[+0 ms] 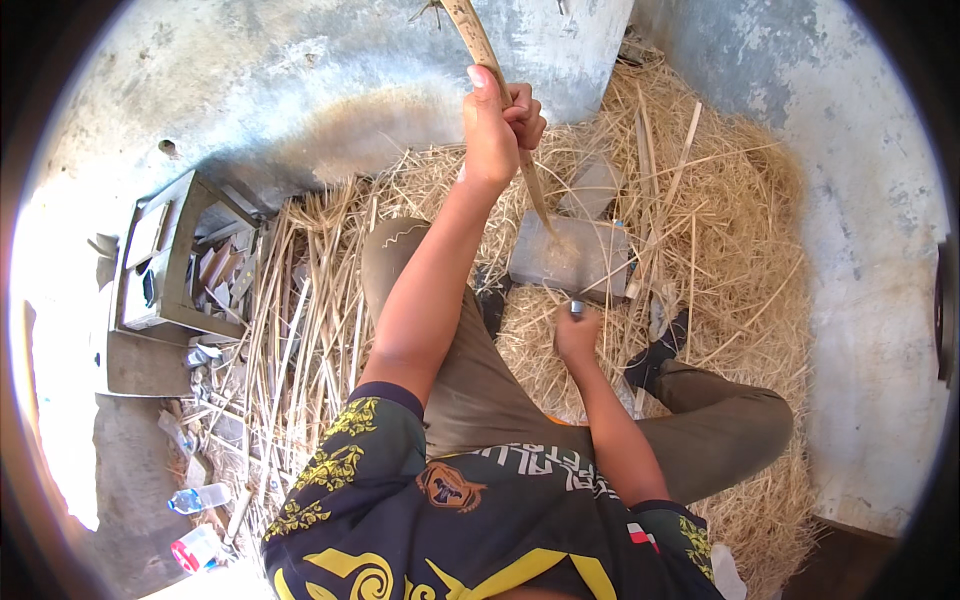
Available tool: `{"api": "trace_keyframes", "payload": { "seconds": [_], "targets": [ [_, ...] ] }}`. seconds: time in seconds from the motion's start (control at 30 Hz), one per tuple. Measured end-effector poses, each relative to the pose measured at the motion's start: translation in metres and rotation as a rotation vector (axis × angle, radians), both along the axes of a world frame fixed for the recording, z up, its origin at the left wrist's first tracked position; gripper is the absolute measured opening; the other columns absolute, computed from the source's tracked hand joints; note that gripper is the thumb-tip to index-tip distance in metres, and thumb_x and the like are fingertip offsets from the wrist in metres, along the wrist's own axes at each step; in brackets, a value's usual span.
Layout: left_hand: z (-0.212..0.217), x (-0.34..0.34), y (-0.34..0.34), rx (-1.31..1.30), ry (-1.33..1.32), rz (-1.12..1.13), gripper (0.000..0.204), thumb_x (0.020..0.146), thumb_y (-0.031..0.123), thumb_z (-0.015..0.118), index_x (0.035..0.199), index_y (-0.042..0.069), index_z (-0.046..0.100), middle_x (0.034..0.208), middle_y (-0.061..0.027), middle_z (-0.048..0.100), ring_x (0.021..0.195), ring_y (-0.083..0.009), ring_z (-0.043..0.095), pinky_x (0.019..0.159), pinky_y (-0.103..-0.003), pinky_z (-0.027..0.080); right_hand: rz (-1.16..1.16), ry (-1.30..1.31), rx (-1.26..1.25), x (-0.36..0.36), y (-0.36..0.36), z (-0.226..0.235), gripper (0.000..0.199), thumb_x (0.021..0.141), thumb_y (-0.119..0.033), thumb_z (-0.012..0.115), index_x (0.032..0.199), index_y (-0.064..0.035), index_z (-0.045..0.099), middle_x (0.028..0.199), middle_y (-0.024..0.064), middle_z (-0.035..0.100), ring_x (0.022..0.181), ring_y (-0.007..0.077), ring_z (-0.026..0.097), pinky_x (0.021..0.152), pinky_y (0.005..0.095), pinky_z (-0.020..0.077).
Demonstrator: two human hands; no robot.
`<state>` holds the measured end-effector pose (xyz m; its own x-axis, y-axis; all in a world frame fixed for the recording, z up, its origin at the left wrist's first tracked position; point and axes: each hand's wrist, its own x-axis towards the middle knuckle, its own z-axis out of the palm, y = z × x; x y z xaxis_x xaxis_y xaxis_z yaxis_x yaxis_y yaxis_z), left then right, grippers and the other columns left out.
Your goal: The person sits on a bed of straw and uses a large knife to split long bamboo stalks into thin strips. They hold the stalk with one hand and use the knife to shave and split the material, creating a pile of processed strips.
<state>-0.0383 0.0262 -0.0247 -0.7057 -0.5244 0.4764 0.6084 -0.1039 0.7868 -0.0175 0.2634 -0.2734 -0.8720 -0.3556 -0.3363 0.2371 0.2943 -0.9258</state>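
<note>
My left hand (497, 130) is raised in front of me, closed round a long bamboo piece (535, 190). The bamboo slants down from the upper edge of the view, and its narrowing lower end meets the top of a grey block (545, 250). My right hand (577, 338), lower and nearer my body, is wrapped round the handle of a knife (577, 309). A metal collar shows above that fist, while the blade over the block is smeared by motion. Pale shavings lie on the block near the bamboo's tip.
Straw-like shavings (740, 230) cover the floor around the block and my legs. Long split strips (290, 370) lie to my left, beside a wooden cabinet frame (185, 270) with scraps inside. A plastic bottle (200, 498) lies lower left. Worn walls (340, 60) stand behind and right.
</note>
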Motion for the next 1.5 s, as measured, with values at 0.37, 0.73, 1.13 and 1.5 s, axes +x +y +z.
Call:
{"api": "trace_keyframes", "payload": {
  "seconds": [0.37, 0.73, 1.13, 1.5],
  "targets": [
    [-0.010, 0.012, -0.010, 0.058, -0.011, 0.016, 0.076, 0.088, 0.088, 0.025, 0.058, 0.019, 0.022, 0.051, 0.0061, 0.019, 0.047, -0.0093, 0.013, 0.045, -0.029, 0.012, -0.138, -0.070, -0.109, -0.027, 0.009, 0.076, 0.031, 0.080, -0.024, 0.070, 0.065, 0.0003, 0.057, 0.056, 0.0113, 0.058, 0.049, 0.0227, 0.059, 0.052, 0.0412, 0.0468],
    [-0.006, 0.010, -0.020, 0.085, -0.007, -0.147, 0.078, 0.086, 0.090, 0.022, 0.058, 0.018, 0.024, 0.052, 0.0061, 0.019, 0.048, -0.0102, 0.014, 0.046, -0.029, 0.014, -0.048, -0.313, 0.105, -0.001, 0.015, 0.051, 0.019, 0.083, -0.011, 0.066, 0.070, -0.0048, 0.054, 0.050, 0.0022, 0.046, 0.036, 0.0141, 0.042, 0.036, 0.0315, 0.0333],
    [0.002, -0.005, -0.003, -0.049, -0.079, -0.212, 0.078, 0.085, 0.091, 0.010, 0.057, 0.019, 0.020, 0.051, 0.0067, 0.018, 0.047, -0.0115, 0.016, 0.046, -0.029, 0.017, 0.095, -0.243, 0.274, -0.011, 0.022, 0.037, 0.028, 0.081, -0.016, 0.068, 0.063, 0.0001, 0.055, 0.052, 0.0065, 0.054, 0.046, 0.0190, 0.053, 0.048, 0.0368, 0.0415],
    [0.003, -0.012, -0.009, 0.069, -0.097, -0.072, 0.079, 0.084, 0.092, 0.014, 0.057, 0.019, 0.018, 0.051, 0.0063, 0.017, 0.048, -0.0112, 0.013, 0.046, -0.030, 0.014, -0.169, 0.298, -0.209, -0.010, 0.005, 0.051, 0.027, 0.082, -0.018, 0.069, 0.066, 0.0016, 0.060, 0.053, 0.0036, 0.053, 0.049, 0.0121, 0.048, 0.048, 0.0303, 0.0381]
  ]
}}
